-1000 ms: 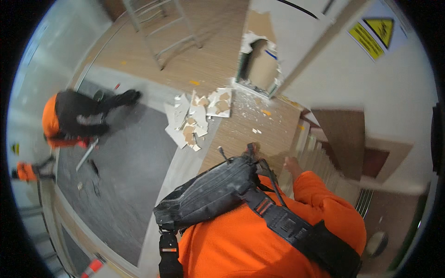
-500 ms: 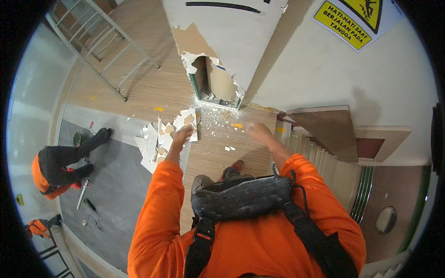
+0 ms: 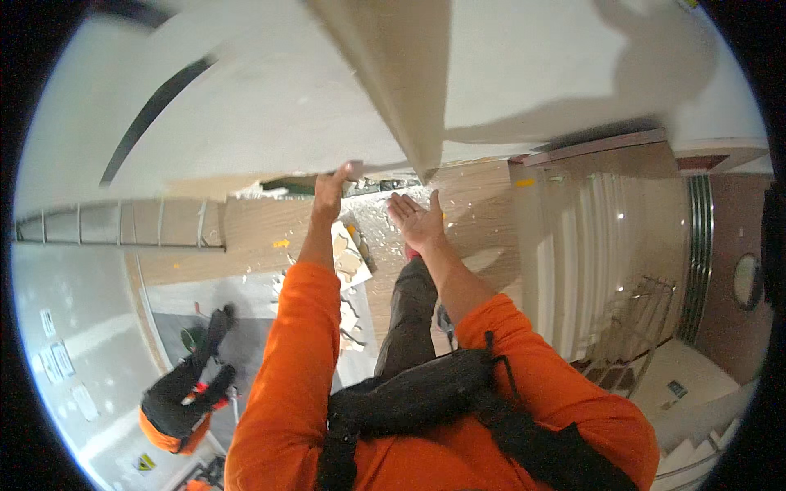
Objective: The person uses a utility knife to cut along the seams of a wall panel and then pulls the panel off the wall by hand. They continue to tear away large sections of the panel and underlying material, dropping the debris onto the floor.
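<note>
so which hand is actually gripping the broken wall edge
The left hand, fingers curled over the broken edge of the wall hole; the right hand hangs open, palm up, touching nothing.

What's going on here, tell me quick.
A person in orange sleeves leans toward a white plasterboard wall with a ragged broken hole near its bottom. The left hand has its fingers at the upper edge of that hole; how firm its grip is cannot be told. The right hand is open, palm up, touching nothing. Broken white plasterboard pieces and crumbs lie on the wooden floor below. Another person in orange and black crouches on the grey mat to the left.
</note>
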A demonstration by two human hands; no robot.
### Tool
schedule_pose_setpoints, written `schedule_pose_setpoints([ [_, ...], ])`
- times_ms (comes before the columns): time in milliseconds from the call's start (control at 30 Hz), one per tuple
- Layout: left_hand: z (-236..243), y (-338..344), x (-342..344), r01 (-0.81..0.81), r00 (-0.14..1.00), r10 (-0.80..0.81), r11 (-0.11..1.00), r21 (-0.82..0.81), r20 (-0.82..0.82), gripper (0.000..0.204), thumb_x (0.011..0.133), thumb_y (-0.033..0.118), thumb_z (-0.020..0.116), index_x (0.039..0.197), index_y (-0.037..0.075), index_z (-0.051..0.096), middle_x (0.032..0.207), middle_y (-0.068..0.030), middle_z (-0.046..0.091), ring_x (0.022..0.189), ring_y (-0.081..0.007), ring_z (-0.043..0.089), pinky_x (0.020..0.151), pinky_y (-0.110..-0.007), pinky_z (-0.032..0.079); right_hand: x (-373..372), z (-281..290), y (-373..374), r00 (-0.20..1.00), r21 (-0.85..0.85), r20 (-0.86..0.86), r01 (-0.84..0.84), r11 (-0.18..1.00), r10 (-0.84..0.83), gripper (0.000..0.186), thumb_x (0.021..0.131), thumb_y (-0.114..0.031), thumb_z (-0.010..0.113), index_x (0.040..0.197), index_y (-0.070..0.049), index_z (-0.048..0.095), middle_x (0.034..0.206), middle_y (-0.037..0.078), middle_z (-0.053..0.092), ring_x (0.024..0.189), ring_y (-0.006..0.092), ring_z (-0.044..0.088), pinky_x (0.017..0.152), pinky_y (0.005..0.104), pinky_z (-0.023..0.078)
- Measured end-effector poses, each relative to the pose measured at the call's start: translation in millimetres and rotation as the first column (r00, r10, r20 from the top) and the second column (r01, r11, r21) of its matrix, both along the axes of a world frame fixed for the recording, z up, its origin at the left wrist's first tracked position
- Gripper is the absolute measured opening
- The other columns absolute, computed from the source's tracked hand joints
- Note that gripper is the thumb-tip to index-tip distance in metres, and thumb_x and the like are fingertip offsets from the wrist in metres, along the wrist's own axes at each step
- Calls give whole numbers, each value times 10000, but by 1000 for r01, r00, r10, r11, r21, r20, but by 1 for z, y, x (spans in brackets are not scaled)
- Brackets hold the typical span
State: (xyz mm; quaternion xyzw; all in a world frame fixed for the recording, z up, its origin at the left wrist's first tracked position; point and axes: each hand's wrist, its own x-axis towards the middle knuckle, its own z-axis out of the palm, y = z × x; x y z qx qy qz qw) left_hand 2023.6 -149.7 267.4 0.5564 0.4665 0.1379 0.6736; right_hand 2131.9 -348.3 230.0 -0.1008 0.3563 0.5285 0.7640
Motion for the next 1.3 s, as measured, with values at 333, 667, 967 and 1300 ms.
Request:
schedule_pose_setpoints([
  [333,-62,-2,29,-101,885,103,994,-28,454,477,737,307,802,1102,61,619,1078,-45,642,1036,-217,582,999,-413,397,0,-81,151,869,171,-117,494,852,-480,1028,772,-834,442,1459,-83,302,1480,147,370,1358,343,366,1141,503,287],
  [667,-79,-30,10,-193,904,182,981,-10,386,455,775,467,755,968,82,607,1002,-27,606,1006,-200,520,960,-409,357,12,-72,146,885,35,-225,425,905,-407,796,859,-726,336,1401,-145,396,1350,109,481,1241,331,466,1026,558,379],
  [967,-68,-35,14,-283,925,289,957,-58,246,590,823,462,719,1236,83,534,1200,-32,583,1172,-221,505,1038,-430,372,17,-100,93,978,151,-157,162,975,-138,608,995,-549,280,1397,-115,421,1335,132,528,1223,351,521,1003,532,434],
  [1300,-12,-7,1,-308,631,433,901,-304,644,1029,711,780,608,1459,121,353,1526,-79,320,1418,-281,243,1184,-454,165,33,-122,60,963,-235,-69,-269,934,261,502,1024,-437,386,1294,-32,508,1248,166,595,1094,322,614,893,473,533],
])
